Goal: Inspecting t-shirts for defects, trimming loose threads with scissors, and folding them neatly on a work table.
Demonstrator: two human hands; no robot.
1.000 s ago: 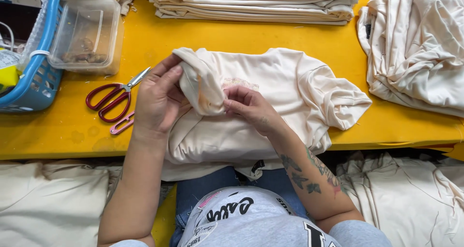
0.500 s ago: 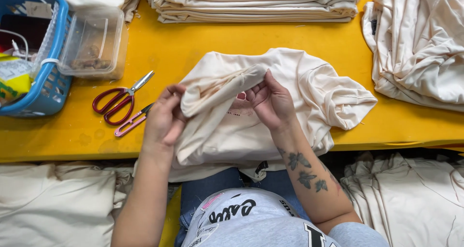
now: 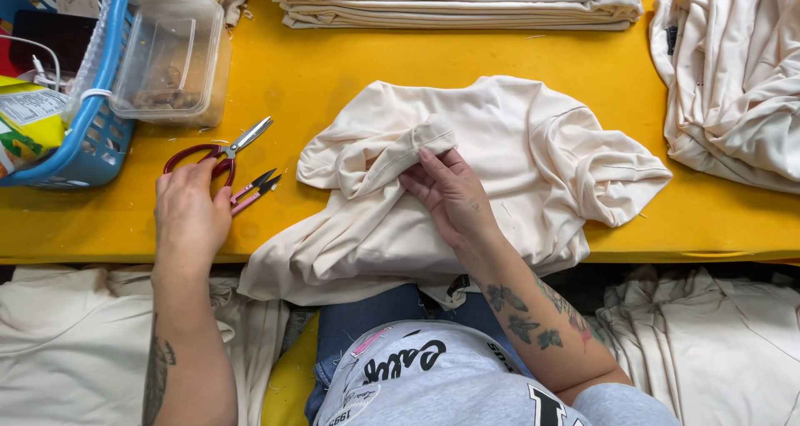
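Pinching a cream garment (image 3: 500, 167), right hand (image 3: 450, 194) — left hand (image 3: 190, 213) seemingly grips pink snips (image 3: 254, 188).

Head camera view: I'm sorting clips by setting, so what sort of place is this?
Probably a garment workshop or finishing station. Folded cream garments are stacked on a yellow table, more lie heaped at the right, and the right hand holds a cream garment while the left hand reaches red-handled scissors.

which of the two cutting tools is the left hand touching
The left hand rests on the red-handled scissors, fingers at their loops. The small pink thread snips lie just right of that hand on the yellow table; whether it touches them is unclear.
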